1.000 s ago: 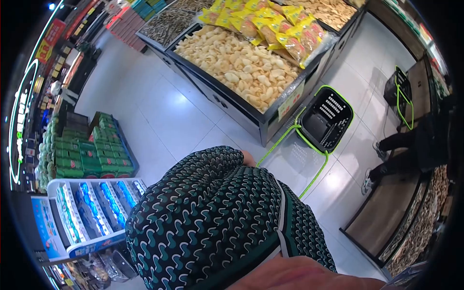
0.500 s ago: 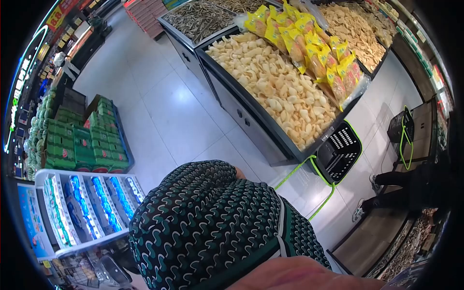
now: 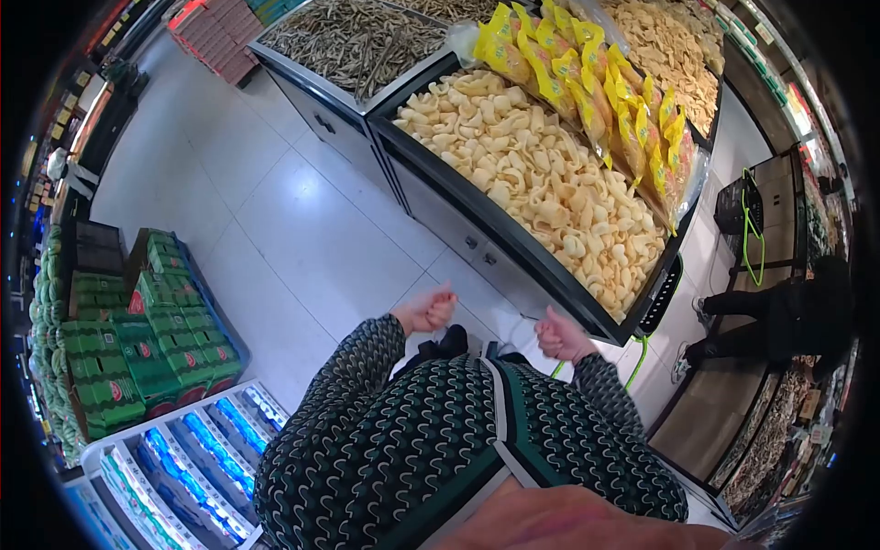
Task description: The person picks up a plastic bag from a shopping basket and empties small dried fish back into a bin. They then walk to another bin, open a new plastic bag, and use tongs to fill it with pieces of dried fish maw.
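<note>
My left hand is in front of my body with its fingers curled closed. To its right, my right hand is closed too, thumb uppermost, beside the near corner of the display bin. What either hand holds, if anything, is too small or hidden to make out. A faint thin line shows between the hands. Pale curled puffed snacks fill the bin, and yellow-topped snack bags lie along its far side. Partly hidden behind the bin's corner is a black basket with green handles.
Green cartons are stacked at the left, above a white rack of blue-and-white packs. Small dried fish fill another bin. A person in dark clothes is at the right, near another black basket. Tiled floor lies between.
Both hands have come into clear view in front of my body; earlier only a bit of one showed. The view has shifted, and the bin now covers most of the near basket.
</note>
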`<state>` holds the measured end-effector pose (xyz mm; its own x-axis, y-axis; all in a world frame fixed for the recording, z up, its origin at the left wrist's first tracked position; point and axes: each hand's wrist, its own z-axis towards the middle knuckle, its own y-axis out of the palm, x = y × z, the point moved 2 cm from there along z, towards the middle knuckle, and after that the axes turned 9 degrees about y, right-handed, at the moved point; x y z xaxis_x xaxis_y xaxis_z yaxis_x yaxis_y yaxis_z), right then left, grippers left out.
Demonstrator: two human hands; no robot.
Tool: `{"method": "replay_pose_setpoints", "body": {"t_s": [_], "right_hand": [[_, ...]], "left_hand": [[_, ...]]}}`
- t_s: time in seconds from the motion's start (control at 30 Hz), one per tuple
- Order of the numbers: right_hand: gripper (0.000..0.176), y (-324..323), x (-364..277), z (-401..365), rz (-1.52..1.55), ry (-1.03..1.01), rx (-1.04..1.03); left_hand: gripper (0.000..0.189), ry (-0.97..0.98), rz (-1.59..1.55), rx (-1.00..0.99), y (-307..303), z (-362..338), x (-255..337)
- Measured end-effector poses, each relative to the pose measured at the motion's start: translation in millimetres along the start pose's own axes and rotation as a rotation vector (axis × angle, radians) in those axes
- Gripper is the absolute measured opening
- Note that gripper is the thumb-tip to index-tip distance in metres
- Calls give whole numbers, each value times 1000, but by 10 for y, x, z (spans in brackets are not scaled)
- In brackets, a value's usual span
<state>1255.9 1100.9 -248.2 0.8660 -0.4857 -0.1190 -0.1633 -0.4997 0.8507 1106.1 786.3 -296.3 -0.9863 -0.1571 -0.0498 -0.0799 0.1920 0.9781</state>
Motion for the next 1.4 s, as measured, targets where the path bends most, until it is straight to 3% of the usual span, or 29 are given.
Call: {"method": "replay_pose_setpoints", "body": {"t_s": [0.03,0.1,0.13,0.2,0.23,0.27,0.47,0.5,0.57,0.6,0.67,0.73,0.77,0.87,0.9,0.93,1.0,1.03,1.07,1.13,1.17,1.2,1.23,1.27,1.4], "right_hand": [[56,186,-187,-37,-187,21,150],[46,298,-270,89,-597,99,416],[40,333,-261,231,-756,141,511],[35,369,-168,531,-1008,214,464],[36,437,-135,704,-1321,165,410],[36,353,-116,878,-1347,291,339],[37,400,-600,1015,-877,-3,190],[38,455,-711,1003,-941,35,238],[39,611,-955,981,-977,66,292],[40,597,-1057,997,-1026,93,314],[40,707,-1305,1002,-1062,109,347],[42,999,-1460,872,-1313,305,326],[41,1250,-1471,704,-1088,304,385],[37,1021,-1456,830,-1161,90,476],[33,703,-1413,1100,-1207,-24,214],[33,568,-1431,1237,-1175,-53,247],[29,411,-1367,1487,-1552,-54,304],[27,388,-1252,1599,-1017,70,420],[27,407,-1148,1670,-982,40,453],[26,475,-1100,1722,-1108,-254,453],[26,724,-1151,1627,-1089,-268,486],[26,1243,-1210,1457,-899,-140,503],[27,1584,-1224,1365,-704,-22,504],[27,1657,-1244,1349,-682,-40,514],[39,1689,-1229,1295,-642,-237,709]], "left_hand": [[26,-3,-7,1,56,-36,61],[27,40,826,535,191,-101,168],[27,42,819,532,156,-82,114],[37,-237,1324,381,-105,-21,-114],[38,-231,1520,143,-456,88,-210],[39,-223,1708,-105,-741,175,-231],[39,-173,1672,-56,-433,187,359],[39,-191,1673,-54,-300,182,469],[39,-292,1751,216,369,165,646],[39,-311,1751,207,517,176,696],[40,-478,1913,372,684,177,869],[36,-540,1954,347,783,180,969],[36,-540,1932,334,771,176,1032],[34,-469,1755,291,697,186,1278],[34,-441,1685,280,677,184,1370],[33,-417,1616,267,662,167,1469],[33,-401,1529,231,657,78,1648],[32,-403,1511,197,703,29,1747],[32,-419,1537,145,752,-4,1868],[27,-468,1746,-54,1007,-70,2059],[30,-465,1636,-27,1079,-121,2135],[30,-484,1636,-56,1226,-130,2210],[30,-470,1275,140,1381,-166,2285],[30,-450,915,330,1457,-198,2381],[33,-560,983,259,1172,27,2736]]}}
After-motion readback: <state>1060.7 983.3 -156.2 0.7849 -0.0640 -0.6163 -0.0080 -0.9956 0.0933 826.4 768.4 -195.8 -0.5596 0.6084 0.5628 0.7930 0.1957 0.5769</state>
